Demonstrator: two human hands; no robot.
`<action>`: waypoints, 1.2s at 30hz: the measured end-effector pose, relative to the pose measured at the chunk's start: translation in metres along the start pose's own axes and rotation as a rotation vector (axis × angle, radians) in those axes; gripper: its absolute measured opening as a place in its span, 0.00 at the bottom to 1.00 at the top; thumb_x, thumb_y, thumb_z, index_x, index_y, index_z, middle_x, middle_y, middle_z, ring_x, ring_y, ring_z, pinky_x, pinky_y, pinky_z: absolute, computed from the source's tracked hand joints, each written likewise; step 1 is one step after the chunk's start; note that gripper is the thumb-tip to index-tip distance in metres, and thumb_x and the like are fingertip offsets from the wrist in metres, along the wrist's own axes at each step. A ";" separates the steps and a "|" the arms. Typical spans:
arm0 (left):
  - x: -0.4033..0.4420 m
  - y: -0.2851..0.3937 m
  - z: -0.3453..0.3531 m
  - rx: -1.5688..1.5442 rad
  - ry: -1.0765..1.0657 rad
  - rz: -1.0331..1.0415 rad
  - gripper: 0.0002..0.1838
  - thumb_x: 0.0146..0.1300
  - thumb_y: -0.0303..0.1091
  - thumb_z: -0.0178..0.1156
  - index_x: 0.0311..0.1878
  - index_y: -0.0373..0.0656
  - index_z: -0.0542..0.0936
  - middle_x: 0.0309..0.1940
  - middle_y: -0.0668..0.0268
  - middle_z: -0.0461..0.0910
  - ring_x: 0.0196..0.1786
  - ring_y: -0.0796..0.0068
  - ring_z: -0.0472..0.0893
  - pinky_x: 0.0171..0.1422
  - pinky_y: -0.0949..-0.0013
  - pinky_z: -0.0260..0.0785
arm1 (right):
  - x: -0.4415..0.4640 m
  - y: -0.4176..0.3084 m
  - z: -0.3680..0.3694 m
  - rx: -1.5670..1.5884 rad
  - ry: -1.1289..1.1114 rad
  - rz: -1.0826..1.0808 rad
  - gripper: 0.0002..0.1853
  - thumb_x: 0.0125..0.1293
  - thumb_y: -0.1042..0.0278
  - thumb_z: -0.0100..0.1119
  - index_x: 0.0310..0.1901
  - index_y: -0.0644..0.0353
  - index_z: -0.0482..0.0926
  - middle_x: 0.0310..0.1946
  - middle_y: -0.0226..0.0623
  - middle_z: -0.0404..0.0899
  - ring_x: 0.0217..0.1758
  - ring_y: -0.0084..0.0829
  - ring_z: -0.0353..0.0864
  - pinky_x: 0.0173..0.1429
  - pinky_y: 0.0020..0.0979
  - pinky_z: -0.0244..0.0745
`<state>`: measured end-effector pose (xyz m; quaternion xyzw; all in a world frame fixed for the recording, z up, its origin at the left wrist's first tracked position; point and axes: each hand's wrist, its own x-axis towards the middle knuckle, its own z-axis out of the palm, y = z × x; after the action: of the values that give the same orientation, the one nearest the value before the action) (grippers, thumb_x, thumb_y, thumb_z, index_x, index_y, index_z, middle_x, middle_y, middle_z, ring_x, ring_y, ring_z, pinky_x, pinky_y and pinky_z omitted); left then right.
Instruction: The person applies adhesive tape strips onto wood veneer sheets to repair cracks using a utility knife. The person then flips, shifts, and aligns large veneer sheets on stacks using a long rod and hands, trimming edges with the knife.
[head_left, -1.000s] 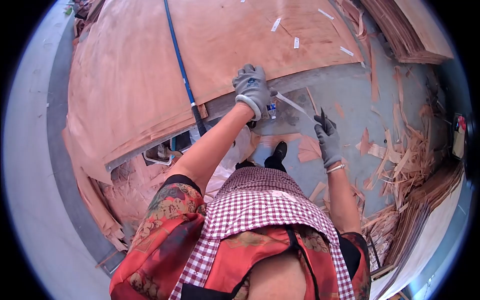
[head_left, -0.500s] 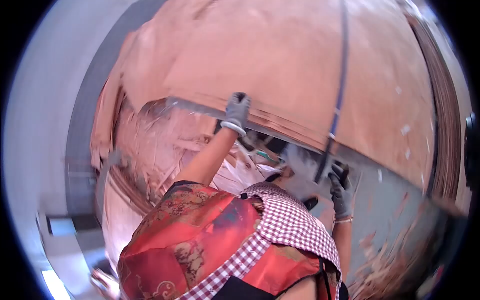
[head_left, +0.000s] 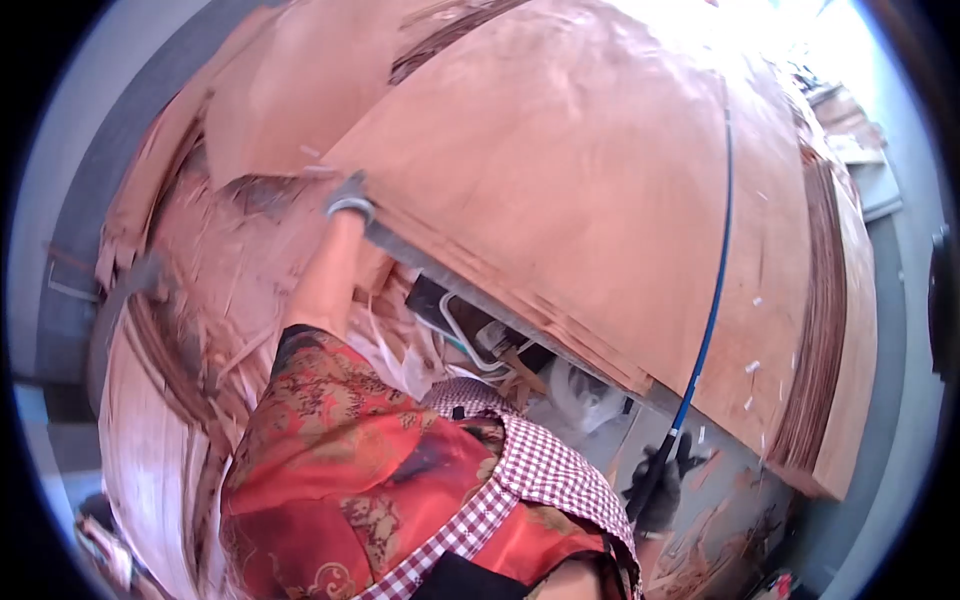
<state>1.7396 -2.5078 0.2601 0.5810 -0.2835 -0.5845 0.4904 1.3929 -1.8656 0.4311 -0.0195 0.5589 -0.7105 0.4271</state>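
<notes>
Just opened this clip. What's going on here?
A person in grey gloves is at a wide stack of thin wood sheets. The left hand is at the near left corner of the stack. The right hand is at the black handle of a long blue pole, which stretches across the sheets; whether the fingers grip it is unclear. Loose wood scraps lie to the left.
</notes>
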 end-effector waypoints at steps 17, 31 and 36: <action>-0.029 0.081 0.017 0.256 0.179 0.057 0.31 0.56 0.42 0.63 0.58 0.30 0.69 0.58 0.54 0.71 0.54 0.60 0.74 0.58 0.60 0.65 | -0.011 0.075 -0.075 -0.320 0.179 0.088 0.16 0.63 0.64 0.59 0.50 0.60 0.74 0.25 0.31 0.76 0.23 0.23 0.77 0.26 0.23 0.73; 0.061 0.079 -0.050 0.853 0.213 0.191 0.39 0.48 0.52 0.69 0.52 0.24 0.72 0.52 0.47 0.75 0.51 0.56 0.76 0.56 0.62 0.67 | -0.033 0.094 -0.080 -0.391 0.256 0.114 0.19 0.64 0.61 0.58 0.54 0.59 0.73 0.25 0.33 0.77 0.22 0.23 0.76 0.27 0.23 0.72; 0.136 0.057 -0.076 0.364 -0.073 0.140 0.27 0.48 0.44 0.71 0.43 0.29 0.79 0.44 0.55 0.79 0.45 0.63 0.77 0.48 0.65 0.69 | -0.052 0.085 -0.074 -0.371 0.268 0.185 0.18 0.65 0.62 0.57 0.54 0.59 0.72 0.25 0.34 0.78 0.22 0.23 0.76 0.27 0.23 0.72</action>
<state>1.8474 -2.6326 0.2446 0.6173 -0.4416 -0.5089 0.4061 1.4382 -1.7763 0.3583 0.0481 0.7308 -0.5499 0.4016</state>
